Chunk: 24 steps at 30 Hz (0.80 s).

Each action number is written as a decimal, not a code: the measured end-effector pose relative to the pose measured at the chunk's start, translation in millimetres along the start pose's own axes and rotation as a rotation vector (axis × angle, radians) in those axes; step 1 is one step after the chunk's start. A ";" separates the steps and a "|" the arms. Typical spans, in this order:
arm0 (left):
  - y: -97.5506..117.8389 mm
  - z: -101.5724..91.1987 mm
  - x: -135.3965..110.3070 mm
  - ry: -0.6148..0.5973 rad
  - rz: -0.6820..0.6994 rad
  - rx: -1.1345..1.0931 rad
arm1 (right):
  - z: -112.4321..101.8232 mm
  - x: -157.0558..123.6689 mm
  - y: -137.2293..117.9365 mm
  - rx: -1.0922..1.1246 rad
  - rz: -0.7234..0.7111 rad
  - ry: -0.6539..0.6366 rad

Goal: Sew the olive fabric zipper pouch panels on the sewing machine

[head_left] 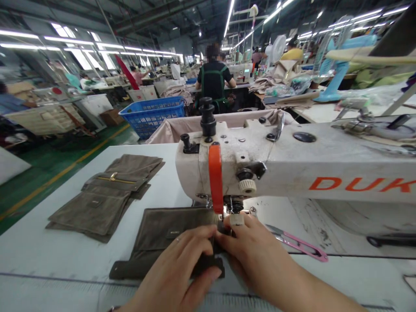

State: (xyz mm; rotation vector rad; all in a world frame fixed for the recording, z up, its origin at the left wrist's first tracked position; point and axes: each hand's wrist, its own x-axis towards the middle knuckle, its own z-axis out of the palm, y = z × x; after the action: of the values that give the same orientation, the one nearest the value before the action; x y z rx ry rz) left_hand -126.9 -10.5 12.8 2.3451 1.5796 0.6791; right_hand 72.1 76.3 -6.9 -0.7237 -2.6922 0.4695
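A dark olive-brown fabric pouch piece (156, 229) with a small label lies on the sewing table, its right edge under the head of the sewing machine (198, 169). My left hand (185, 255) rests over its lower right part, fingers bent and pressed on the cloth. Close by the needle, my right hand (250, 242) has thumb and fingers closed on the piece's edge; a pale band wraps one finger. The fingertips partly hide the stitching spot. An orange guard (215, 177) hangs in front of the needle area.
Pink-handled thread snips (302, 245) lie right of my right hand. A stack of similar brown pieces (97, 199), one with a zipper, sits on the left. Beyond the table are a blue basket (152, 112), a cloth-lined bin (175, 128) and a person (214, 78) seated with back turned.
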 end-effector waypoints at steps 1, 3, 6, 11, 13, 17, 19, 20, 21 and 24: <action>0.2 -0.9 4.5 -0.010 -0.078 0.007 | -0.1 -0.2 -0.2 -0.006 -0.008 -0.004; -0.9 -3.8 16.4 -0.050 -0.177 0.034 | 1.0 -0.7 -0.9 -0.019 -0.015 -0.020; -7.6 -9.5 36.0 -0.167 -0.092 0.022 | 3.4 -0.9 -2.5 -0.017 0.021 -0.012; -23.1 -12.0 51.5 -0.346 0.097 0.113 | 3.5 -0.4 -3.5 0.010 0.026 -0.029; -27.9 -10.4 52.1 -0.357 0.138 0.179 | 3.7 -1.1 -2.5 0.031 0.021 0.012; -36.3 -7.9 50.8 -0.362 0.199 0.137 | 5.0 -3.6 0.5 0.049 0.003 0.033; -40.5 -7.9 49.5 -0.333 0.217 0.121 | 4.9 -4.4 1.4 0.050 -0.014 0.013; -42.3 -8.4 48.8 -0.311 0.225 0.119 | 4.7 -4.5 1.6 0.053 -0.009 0.014; -43.7 -9.5 48.1 -0.287 0.235 0.120 | 4.6 -4.3 1.5 0.053 0.001 0.019; -44.0 -16.1 47.1 -0.260 0.222 0.138 | 4.8 -2.7 0.2 0.022 0.013 0.011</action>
State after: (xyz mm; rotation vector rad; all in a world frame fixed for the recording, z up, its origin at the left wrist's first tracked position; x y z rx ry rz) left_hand -156.0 48.9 19.1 2.6102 1.3053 0.2957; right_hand 72.6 74.0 -11.8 -0.7363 -2.6699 0.4961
